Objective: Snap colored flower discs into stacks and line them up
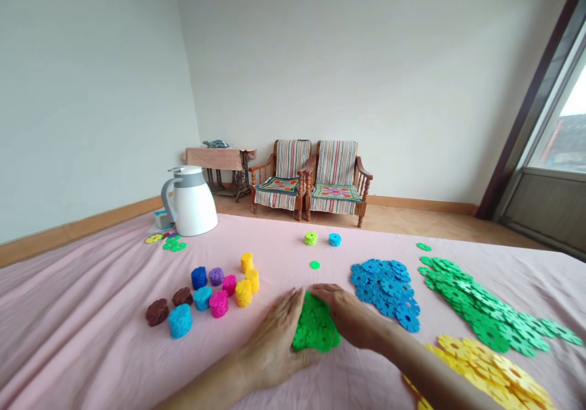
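Note:
A loose heap of green snowflake discs (317, 326) lies on the pink cloth in front of me. My left hand (280, 337) rests along the heap's left side, fingers stretched forward and thumb across its near edge. On the far right side, my right hand (344, 312) curves around the heap with its fingers extended over the back edge. Both hands touch the discs from the sides. Just beyond my fingertips is a single green disc (315, 265). Farther back stand a short lime-green stack (311, 238) and a light-blue stack (335, 240).
Several coloured disc stacks (218, 304) stand left. Spread at right are blue discs (385, 291), green discs (485, 306) and yellow discs (489, 370), the last partly under my right forearm. A white jug (196, 205) is at back left; two wooden armchairs (336, 178) stand beyond the cloth.

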